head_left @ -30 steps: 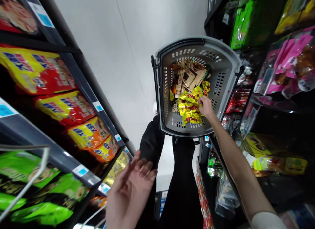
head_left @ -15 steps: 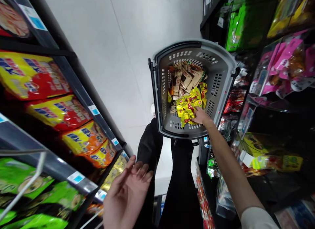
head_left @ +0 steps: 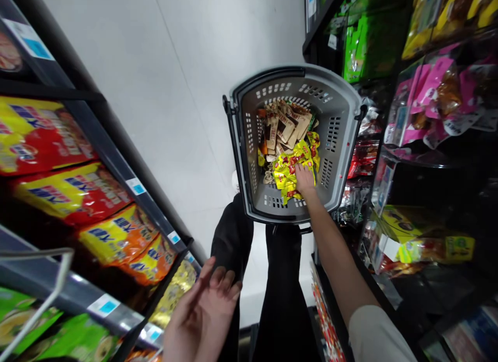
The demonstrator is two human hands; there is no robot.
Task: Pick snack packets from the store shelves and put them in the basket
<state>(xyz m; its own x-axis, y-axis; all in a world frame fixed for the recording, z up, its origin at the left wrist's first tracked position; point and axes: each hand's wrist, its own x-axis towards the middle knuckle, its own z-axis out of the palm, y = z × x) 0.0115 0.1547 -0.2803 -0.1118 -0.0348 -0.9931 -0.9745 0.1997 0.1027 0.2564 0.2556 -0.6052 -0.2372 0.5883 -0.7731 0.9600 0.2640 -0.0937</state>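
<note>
A grey plastic shopping basket (head_left: 286, 211) with black handles stands before my legs. Inside it, several shiny yellow snack packets (head_left: 286, 167) lie in front of a heap of beige packets (head_left: 290, 126). My right hand (head_left: 306, 180) reaches down into the basket from the right, its fingers bent and closed on the yellow packets; the fingertips are partly lost among them. Low in the picture, my left hand (head_left: 206, 310) is held palm up beside my leg, fingers apart and loosely curled, with nothing in it.
On the left, a shelf holds red and yellow noodle bags (head_left: 73, 193) and green bags (head_left: 78, 338); a white wire (head_left: 58, 284) juts out there. At right, dark racks carry pink packets (head_left: 436, 97) and green packets (head_left: 356, 48). Pale floor (head_left: 187, 118) runs between them.
My right hand has shifted slightly left over the yellow packets, and its fingers look more bent into them. The whole view has moved a little; my left hand keeps its pose.
</note>
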